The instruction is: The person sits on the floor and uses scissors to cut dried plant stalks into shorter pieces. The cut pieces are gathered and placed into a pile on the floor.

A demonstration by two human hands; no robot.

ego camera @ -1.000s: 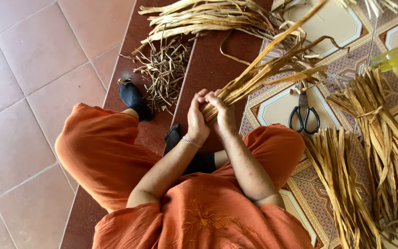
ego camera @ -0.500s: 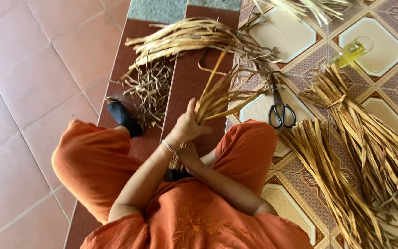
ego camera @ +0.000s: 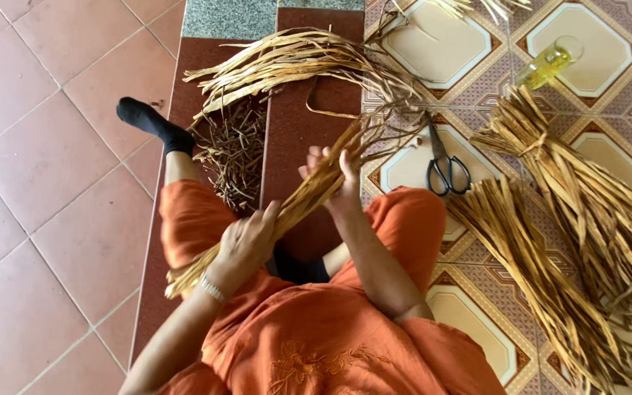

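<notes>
I sit on the floor in orange clothes with a bundle of dry straw-coloured strips (ego camera: 308, 194) slanting across my lap, from my left thigh up toward the scissors. My left hand (ego camera: 246, 245) is closed around the bundle's lower part. My right hand (ego camera: 334, 179) grips it higher up, with the fingers partly lifted above the strips. The bundle's loose upper ends fan out near the scissors (ego camera: 444, 164).
A pile of loose strips (ego camera: 294, 62) and darker scraps (ego camera: 235, 146) lie ahead. Two thick tied bundles (ego camera: 586, 212) lie on the patterned tiles to the right. A small bottle of yellow liquid (ego camera: 550, 64) lies at the upper right. My black-socked foot (ego camera: 147, 121) stretches left.
My hands were together at the bundle's base; now the left hand has slid down toward my thigh and the bundle lies lower and more slanted. The camera view shifted.
</notes>
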